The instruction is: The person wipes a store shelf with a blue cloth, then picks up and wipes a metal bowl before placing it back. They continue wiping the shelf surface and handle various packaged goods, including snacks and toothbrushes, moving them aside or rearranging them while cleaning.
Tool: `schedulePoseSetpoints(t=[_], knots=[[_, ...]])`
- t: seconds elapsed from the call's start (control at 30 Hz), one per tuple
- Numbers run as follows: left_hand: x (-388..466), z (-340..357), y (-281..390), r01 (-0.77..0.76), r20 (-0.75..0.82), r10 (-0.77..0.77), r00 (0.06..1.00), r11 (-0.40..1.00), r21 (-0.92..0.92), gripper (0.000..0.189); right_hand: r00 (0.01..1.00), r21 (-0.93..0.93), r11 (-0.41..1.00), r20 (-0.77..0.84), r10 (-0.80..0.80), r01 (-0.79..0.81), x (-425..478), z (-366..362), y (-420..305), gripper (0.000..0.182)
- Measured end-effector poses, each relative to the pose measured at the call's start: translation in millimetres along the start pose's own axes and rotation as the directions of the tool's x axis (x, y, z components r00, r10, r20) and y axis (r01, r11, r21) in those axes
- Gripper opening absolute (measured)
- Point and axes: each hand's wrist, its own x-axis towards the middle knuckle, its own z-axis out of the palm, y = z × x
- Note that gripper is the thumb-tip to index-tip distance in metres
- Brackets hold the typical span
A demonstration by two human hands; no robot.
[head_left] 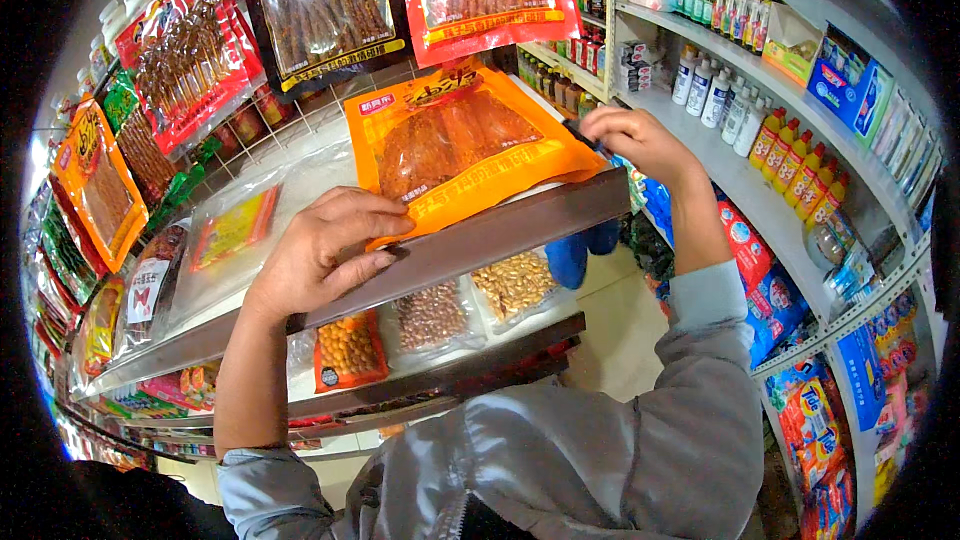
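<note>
An orange snack packet with a clear window (465, 142) lies at the right end of a shelf with a brown front edge (517, 229). Reddish-brown food strips show through its window. My left hand (337, 247) rests at the packet's lower left corner, fingertips on the orange film and thumb near the shelf edge; whether it grips the film I cannot tell. My right hand (630, 139) is at the packet's right corner, its bent fingers closed on a dark, thin object (581, 132) whose kind is unclear. Something white and flat shows under the packet's right side.
Snack packets hang from a wire grid, among them a red one (487, 0) and a black one (326, 7). Bagged peanuts (514, 285) and beans (431, 315) lie one shelf below. To the right, a grey shelf (720, 146) holds bottles, with detergent bags (814, 427) lower down.
</note>
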Motion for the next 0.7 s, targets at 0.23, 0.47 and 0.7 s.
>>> schedulePoseSetpoints(t=[0.23, 0.47, 0.7], knots=[[1, 1, -1, -0.035, -0.023, 0.035, 0.999, 0.999, 0.007, 0.02, 0.994, 0.022, 0.999, -0.102, -0.042, 0.045, -28, 6, -26, 0.023], [0, 1, -3, -0.053, -0.025, 0.053, 0.998, 0.998, 0.017, 0.016, 0.995, 0.073, 0.994, -0.064, -0.081, 0.085, -22, 2, -23, 0.02], [-2, 2, -4, -0.072, -0.036, 0.073, 0.997, 0.997, 0.031, 0.013, 0.707, -0.229, 0.954, -0.707, -0.026, -0.194, -41, -9, -42, 0.015]])
